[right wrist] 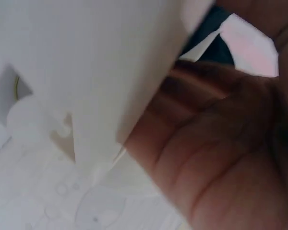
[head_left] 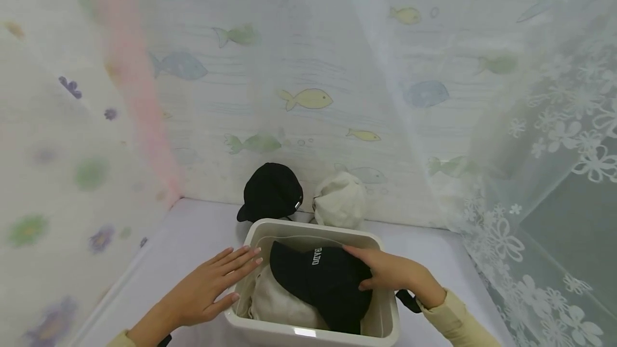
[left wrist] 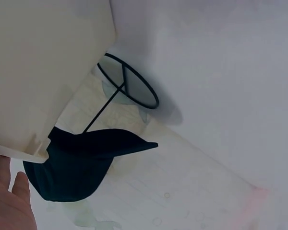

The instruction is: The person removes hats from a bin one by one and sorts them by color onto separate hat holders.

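Note:
A black cap (head_left: pixel 335 285) with white lettering lies inside a cream plastic bin (head_left: pixel 308 333), on top of an off-white cloth item (head_left: pixel 281 301). The right hand (head_left: pixel 392 269) reaches over the bin's right rim and touches the cap, thumb and forefinger spread apart. In the right wrist view its palm (right wrist: pixel 225 158) faces the bin wall (right wrist: pixel 110 72), and the fingertips are partly hidden. At the left rim, the left hand (head_left: pixel 212 285) extends with straight fingers and nothing held. The left wrist view shows only part of that hand (left wrist: pixel 9 206).
Behind the bin, a second black cap (head_left: pixel 272 191) sits on a thin black wire stand (left wrist: pixel 127 81). Beside it is an off-white hat (head_left: pixel 341 200). A fish-patterned curtain (head_left: pixel 308 68) hangs at the back, with sheer flowered fabric (head_left: pixel 564 138) on the right. White cloth covers the table (head_left: pixel 183 240).

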Action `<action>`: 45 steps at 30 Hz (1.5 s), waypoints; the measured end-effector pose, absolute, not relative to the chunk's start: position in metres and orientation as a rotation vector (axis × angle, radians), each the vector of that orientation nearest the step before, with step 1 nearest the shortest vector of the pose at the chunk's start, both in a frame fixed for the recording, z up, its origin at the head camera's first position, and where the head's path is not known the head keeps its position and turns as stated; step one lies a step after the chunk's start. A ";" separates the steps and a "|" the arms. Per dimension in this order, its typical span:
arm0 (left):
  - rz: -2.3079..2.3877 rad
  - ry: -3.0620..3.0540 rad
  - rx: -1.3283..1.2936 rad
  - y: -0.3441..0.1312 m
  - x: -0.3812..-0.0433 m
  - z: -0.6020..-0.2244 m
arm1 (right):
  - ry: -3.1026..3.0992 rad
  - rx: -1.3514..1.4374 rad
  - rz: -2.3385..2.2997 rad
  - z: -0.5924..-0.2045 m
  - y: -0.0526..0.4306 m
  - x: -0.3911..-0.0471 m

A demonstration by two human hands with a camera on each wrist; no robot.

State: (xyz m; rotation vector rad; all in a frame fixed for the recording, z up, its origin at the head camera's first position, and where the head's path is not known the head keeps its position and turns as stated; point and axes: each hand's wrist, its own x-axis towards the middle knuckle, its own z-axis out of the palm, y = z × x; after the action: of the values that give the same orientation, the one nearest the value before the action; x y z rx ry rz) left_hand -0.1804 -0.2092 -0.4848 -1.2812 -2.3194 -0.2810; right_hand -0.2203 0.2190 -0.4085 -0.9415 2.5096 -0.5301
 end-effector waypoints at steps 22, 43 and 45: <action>-0.389 -2.282 -1.314 -0.207 -0.182 -0.489 | 2.664 -1.200 -0.551 -0.407 0.216 -0.218; -0.413 -2.303 -1.319 -0.208 -0.183 -0.489 | 2.716 -1.355 -0.628 -0.387 0.201 -0.211; -0.418 -2.308 -1.315 -0.208 -0.182 -0.490 | 2.723 -1.366 -0.633 -0.386 0.200 -0.210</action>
State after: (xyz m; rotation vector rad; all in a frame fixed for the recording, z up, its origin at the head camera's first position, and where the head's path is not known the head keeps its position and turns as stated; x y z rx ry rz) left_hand -0.1821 -0.2083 -0.4900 -1.3150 -2.3080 -0.4180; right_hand -0.2102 0.2000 -0.3857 -1.3656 2.7225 -0.6335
